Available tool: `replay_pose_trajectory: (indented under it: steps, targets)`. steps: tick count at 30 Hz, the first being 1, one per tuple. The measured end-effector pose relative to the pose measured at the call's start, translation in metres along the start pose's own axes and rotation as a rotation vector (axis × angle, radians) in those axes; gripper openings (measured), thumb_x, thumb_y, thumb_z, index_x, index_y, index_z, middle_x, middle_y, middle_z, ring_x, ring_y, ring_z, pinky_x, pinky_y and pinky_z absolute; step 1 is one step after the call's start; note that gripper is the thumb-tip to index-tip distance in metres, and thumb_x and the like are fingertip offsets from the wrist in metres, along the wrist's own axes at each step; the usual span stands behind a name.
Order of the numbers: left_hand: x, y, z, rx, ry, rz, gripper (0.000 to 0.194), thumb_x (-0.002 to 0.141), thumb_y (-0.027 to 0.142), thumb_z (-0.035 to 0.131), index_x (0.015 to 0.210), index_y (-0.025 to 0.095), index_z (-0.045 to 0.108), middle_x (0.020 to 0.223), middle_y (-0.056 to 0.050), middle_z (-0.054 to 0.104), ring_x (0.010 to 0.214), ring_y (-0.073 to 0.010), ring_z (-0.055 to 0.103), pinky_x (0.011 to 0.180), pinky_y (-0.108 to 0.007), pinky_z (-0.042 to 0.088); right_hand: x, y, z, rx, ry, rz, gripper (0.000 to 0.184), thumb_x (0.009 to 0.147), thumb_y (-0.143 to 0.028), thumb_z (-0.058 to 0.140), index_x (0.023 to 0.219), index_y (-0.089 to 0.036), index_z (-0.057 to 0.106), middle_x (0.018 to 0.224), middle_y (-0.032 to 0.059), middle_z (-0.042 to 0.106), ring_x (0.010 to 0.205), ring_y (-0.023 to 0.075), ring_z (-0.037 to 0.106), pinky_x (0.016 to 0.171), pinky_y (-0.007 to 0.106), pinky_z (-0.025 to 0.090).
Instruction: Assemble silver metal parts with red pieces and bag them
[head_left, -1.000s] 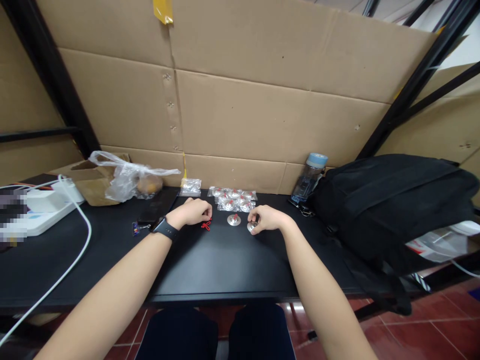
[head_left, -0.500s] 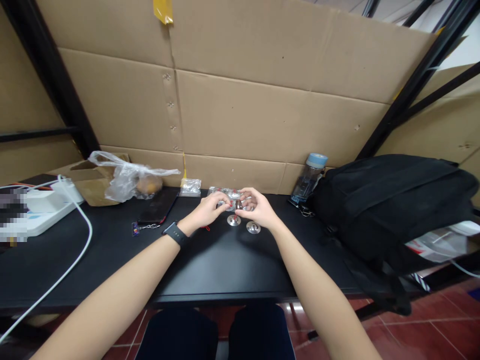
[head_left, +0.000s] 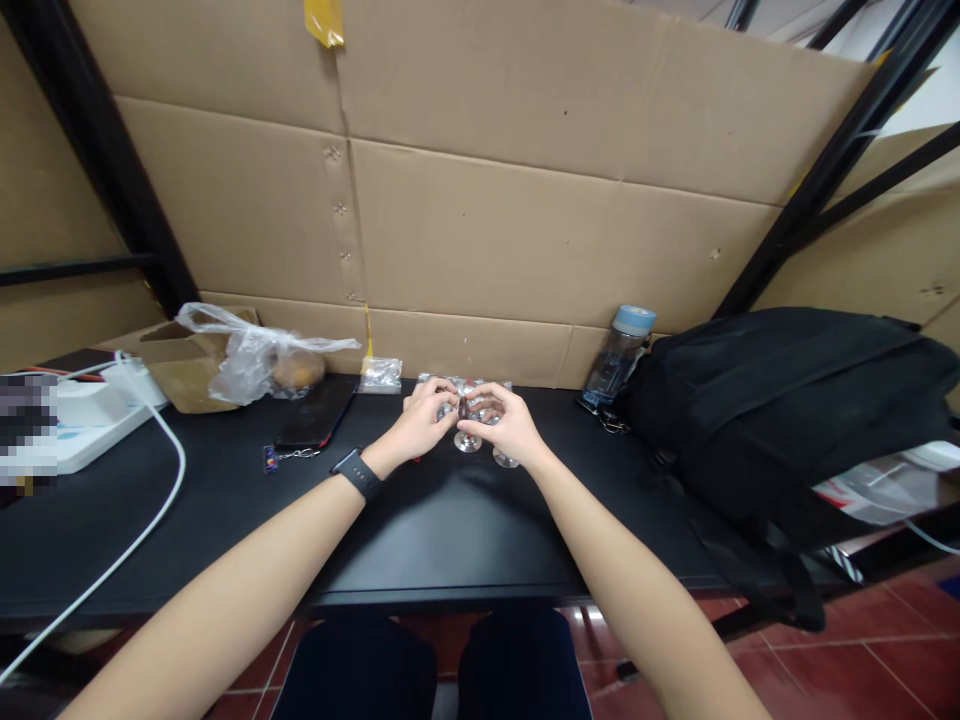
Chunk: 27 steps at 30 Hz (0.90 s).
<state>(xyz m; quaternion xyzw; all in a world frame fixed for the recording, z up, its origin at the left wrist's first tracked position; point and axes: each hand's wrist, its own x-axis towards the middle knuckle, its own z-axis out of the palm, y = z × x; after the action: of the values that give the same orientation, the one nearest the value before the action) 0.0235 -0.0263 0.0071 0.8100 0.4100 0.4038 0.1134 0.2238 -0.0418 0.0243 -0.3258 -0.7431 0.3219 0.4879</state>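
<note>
My right hand is closed on a small metal finger cymbal, holding it edge-on above the table. My left hand meets it there with fingers pinched together, on a red cord as it seems; the fingertips hide most of it. Below my hands a second finger cymbal with a red cord lies on the black table. Another cymbal lies to its right, partly covered by my right hand. A bit of red cord shows beneath my left wrist. Behind my hands, bagged cymbals are mostly hidden.
A clear packet, a phone with a key charm, a plastic bag and a power strip sit to the left. On the right stand a blue-capped bottle and a black backpack. Cardboard walls the back.
My left hand has moved right from the red cords to meet my right hand. My right hand has lifted a cymbal, leaving another on the table, and shifted slightly left.
</note>
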Motion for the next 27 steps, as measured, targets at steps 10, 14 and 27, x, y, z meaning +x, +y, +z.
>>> replay_pose_trajectory:
  steps: [10, 14, 27]
  targets:
    - [-0.002, 0.010, -0.008, 0.157, -0.029, 0.017, 0.018, 0.091, 0.023, 0.055, 0.104, 0.025, 0.068, 0.129, -0.007, 0.056, 0.122, -0.0290, 0.048, 0.099, -0.047, 0.040, -0.003, 0.004, 0.008, 0.021, 0.017, 0.048, 0.042, 0.072, -0.046, 0.083, 0.103, -0.023, 0.067, 0.106, 0.0066, 0.071, 0.088, 0.0216, 0.070, 0.064, 0.028, 0.056]
    - [-0.003, 0.015, -0.008, 0.176, -0.039, 0.001, 0.019, 0.090, 0.022, 0.056, 0.104, 0.025, 0.068, 0.129, -0.007, 0.056, 0.120, -0.0286, 0.049, 0.097, -0.046, 0.041, -0.002, 0.008, 0.009, 0.010, 0.047, 0.033, 0.042, 0.070, -0.047, 0.084, 0.098, -0.021, 0.068, 0.103, 0.0067, 0.072, 0.086, 0.0214, 0.070, 0.063, 0.027, 0.055]
    - [-0.002, 0.032, -0.013, 0.167, 0.086, 0.022, 0.011, 0.093, 0.029, 0.060, 0.093, 0.023, 0.069, 0.124, -0.006, 0.059, 0.119, -0.0273, 0.050, 0.099, -0.045, 0.038, 0.002, 0.006, -0.006, -0.111, -0.079, -0.096, 0.033, 0.098, -0.045, 0.057, 0.087, -0.019, 0.073, 0.105, 0.0075, 0.069, 0.101, 0.0197, 0.064, 0.089, 0.033, 0.051]
